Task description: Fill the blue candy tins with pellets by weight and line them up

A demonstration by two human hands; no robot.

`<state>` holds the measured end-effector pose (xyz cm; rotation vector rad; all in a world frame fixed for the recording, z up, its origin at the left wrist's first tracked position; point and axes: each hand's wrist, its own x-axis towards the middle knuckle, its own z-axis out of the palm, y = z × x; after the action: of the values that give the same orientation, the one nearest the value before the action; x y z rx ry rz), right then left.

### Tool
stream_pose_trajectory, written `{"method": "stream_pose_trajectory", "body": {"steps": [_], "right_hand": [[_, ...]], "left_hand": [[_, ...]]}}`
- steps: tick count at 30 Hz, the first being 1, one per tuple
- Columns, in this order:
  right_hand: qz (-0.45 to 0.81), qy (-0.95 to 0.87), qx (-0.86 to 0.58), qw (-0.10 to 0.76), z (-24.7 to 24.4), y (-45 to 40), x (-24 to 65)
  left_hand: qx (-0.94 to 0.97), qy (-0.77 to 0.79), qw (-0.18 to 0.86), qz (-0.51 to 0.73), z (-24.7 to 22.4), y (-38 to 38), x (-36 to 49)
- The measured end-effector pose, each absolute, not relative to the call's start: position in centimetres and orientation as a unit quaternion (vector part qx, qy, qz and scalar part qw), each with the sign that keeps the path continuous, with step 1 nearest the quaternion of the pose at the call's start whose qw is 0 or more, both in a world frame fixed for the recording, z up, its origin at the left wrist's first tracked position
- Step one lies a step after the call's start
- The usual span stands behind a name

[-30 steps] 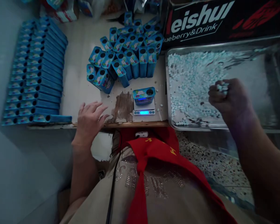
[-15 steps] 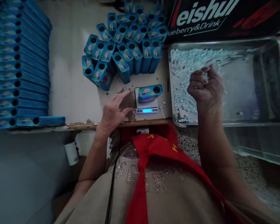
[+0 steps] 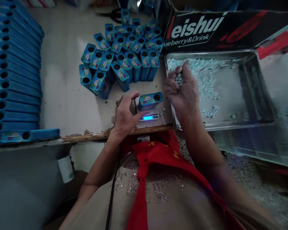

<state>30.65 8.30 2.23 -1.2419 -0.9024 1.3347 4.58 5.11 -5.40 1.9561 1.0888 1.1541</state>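
On a small digital scale [image 3: 153, 112] with a lit blue display rests a blue candy box [image 3: 150, 101], a round dark hole in its upper face. My left hand [image 3: 127, 111] is at the box's left end, thumb and fingers apart around that end; whether it touches the box I cannot tell. Cupped in my right hand [image 3: 183, 91] are several small pale-blue candies [image 3: 179, 80], the fingers curled round them. That hand is over the left edge of a metal tray [image 3: 240, 126], where loose pale-blue candies [image 3: 207, 88] lie spread on the left side.
Several upright blue boxes [image 3: 120, 73] stand grouped behind the scale. A stack of blue boxes [image 3: 16, 99] fills the left. Black-handled scissors [image 3: 115, 15] lie at the back. A black printed carton [image 3: 201, 30] stands behind the tray. The wooden table edge [image 3: 86, 138] runs in front.
My right hand has moved left, from over the tray's middle towards the scale, and its candies now show. My left hand has moved right to the box. The camera view has shifted slightly.
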Motion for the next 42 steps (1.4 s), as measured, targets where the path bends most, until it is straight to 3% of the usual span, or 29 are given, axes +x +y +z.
{"method": "stream_pose_trajectory", "body": {"steps": [4,10,18,23,32,42], "right_hand": [[0.468,-0.473,-0.565,0.488,2.6,8.2,26.7],[0.416,-0.484,-0.54,0.549,3.6,6.5,24.5],[0.454,-0.457,-0.562,0.519,2.5,6.4,24.5],[0.478,-0.434,-0.552,0.527,1.9,9.3,29.0],[0.541,-0.32,-0.613,0.479,0.1,9.7,39.0],[0.637,-0.306,-0.553,0.441,0.4,11.7,39.5]], "left_hand": [[0.739,0.415,0.289,0.445,-4.7,5.4,5.2],[0.724,0.438,0.303,0.439,-4.8,4.8,3.8],[0.712,0.439,0.324,0.442,-5.4,4.2,3.0],[0.718,0.429,0.326,0.44,-5.0,4.1,2.9],[0.733,0.46,0.275,0.419,-2.2,4.1,1.7],[0.718,0.513,0.231,0.41,1.2,4.6,2.4]]}}
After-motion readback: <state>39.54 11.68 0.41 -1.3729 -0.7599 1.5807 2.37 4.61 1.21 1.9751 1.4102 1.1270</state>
